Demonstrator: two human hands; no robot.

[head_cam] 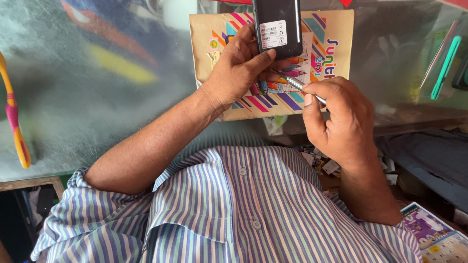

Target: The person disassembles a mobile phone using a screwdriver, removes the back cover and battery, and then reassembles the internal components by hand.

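Broadly, a glass-topped bench [97, 97] fills the upper view, with the person's striped shirt [219, 214] across the bottom. On the bench lies a tan cardboard booklet [336, 29] printed with bright diagonal stripes and crayons. To the far left rests a yellow and pink handled tool [14, 126]; to the far right, a teal-edged strip [444, 63] leans on the glass.

Over the booklet, the left hand [239, 68] grips a black phone [277, 22], back side up, fingers wrapped behind its lower edge and the thumb pressed across the lower front. The phone's long axis runs straight away from the person, with its top end cut off by the picture's edge.

The right hand [341, 117] is closed on a slim metal screwdriver [298, 85], held pen-fashion. Its shaft slants up and to the left, tip aimed at the phone's lower edge, just beside the left fingers. Contact between tip and phone cannot be confirmed.
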